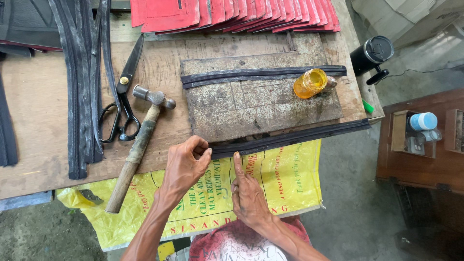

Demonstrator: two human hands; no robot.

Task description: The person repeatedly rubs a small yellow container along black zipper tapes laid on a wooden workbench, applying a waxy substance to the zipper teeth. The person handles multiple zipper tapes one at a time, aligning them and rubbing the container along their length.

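1. Down near my lap, my right hand (247,193) is pressing its forefinger flat along a black zipper strip (290,139), with the other fingers curled in and gripping nothing.
2. Just beside it, my left hand (185,166) is pinching the strip's near end between thumb and fingertips, at the edge of the wooden table (38,101), above a yellow printed sack (285,179).
3. Beyond, a worn grey board (251,104) is carrying a second black strip (261,75) and an amber jar (310,83).
4. Leftward, a hammer (137,145) and black scissors (123,99) are lying side by side.
5. Farthest off, red fabric pieces (232,14) are lying fanned out.
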